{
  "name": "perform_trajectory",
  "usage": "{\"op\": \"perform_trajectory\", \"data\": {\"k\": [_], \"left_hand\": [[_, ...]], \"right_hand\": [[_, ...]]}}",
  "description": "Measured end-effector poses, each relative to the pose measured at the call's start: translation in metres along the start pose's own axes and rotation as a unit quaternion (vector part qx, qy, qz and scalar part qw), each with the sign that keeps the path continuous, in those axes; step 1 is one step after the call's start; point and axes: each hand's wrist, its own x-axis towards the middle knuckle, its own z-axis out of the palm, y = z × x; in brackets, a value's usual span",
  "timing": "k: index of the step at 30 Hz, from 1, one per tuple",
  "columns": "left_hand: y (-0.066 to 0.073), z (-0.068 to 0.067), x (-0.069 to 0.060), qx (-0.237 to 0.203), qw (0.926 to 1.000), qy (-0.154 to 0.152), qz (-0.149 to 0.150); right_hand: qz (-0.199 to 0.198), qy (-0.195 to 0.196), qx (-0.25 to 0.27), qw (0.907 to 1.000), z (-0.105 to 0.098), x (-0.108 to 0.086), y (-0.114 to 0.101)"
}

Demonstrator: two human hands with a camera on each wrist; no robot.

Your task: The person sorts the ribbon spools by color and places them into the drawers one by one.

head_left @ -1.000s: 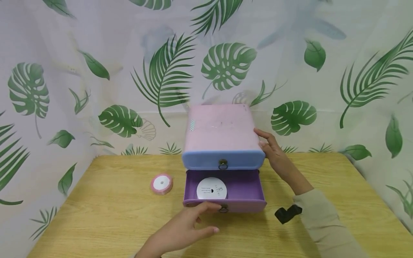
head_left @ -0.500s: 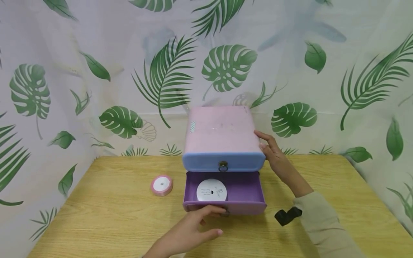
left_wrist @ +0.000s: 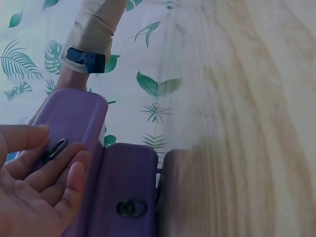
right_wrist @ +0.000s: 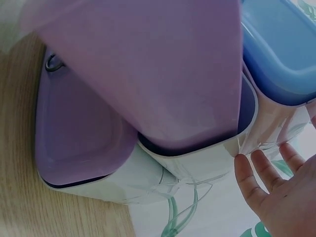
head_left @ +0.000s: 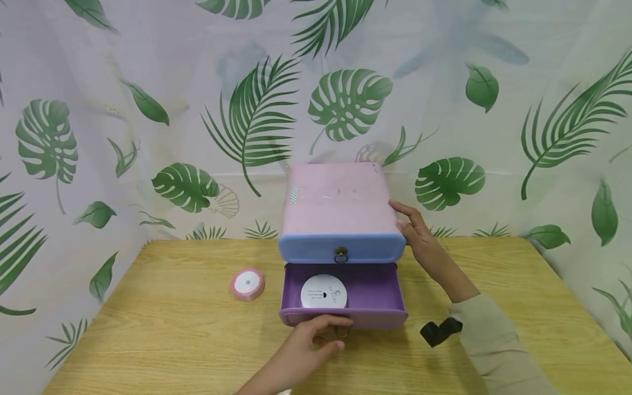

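Observation:
A small chest of drawers (head_left: 338,200) has a pink top and a blue top drawer (head_left: 311,249). Below it, a purple drawer (head_left: 380,319) is pulled out. Inside lies a white printed disc (head_left: 316,291), like a ribbon spool. My left hand (head_left: 298,351) is at that drawer's front, fingers touching around its metal ring pull (left_wrist: 55,150); the thumb stands apart from them. With fingertips, my right hand (head_left: 427,247) touches the chest's right side. The right wrist view has that hand (right_wrist: 286,192) with fingers spread along the casing.
A pink ribbon spool (head_left: 248,284) lies on the wooden table (head_left: 163,323), left of the chest. A lower purple drawer (left_wrist: 126,182) with its own ring is closed beneath. A leaf-patterned sheet (head_left: 434,126) hangs behind. A black device (head_left: 441,331) sits at my right cuff.
My left hand has shifted slightly right along the drawer front, and its thumb has come nearer the ring pull. The drawer and my right hand look the same.

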Motion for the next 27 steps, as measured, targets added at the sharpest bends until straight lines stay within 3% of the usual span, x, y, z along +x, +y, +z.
{"op": "perform_trajectory", "data": {"k": [9,16,27], "left_hand": [[0.0014,0.0096,0.0037,-0.042,0.9971,0.058,-0.025],[-0.0009,0.0117,0.0057,-0.087,0.9936,0.066,-0.028],[0.0045,0.0086,0.0092,-0.122,0.9889,0.081,-0.027]], "right_hand": [[-0.003,-0.003,-0.004,1.0,-0.0017,0.0001,0.0021],[-0.004,-0.001,0.003,1.0,-0.0003,-0.0002,0.0005],[-0.002,-0.001,-0.003,1.0,0.0002,-0.0003,-0.0011]]}}
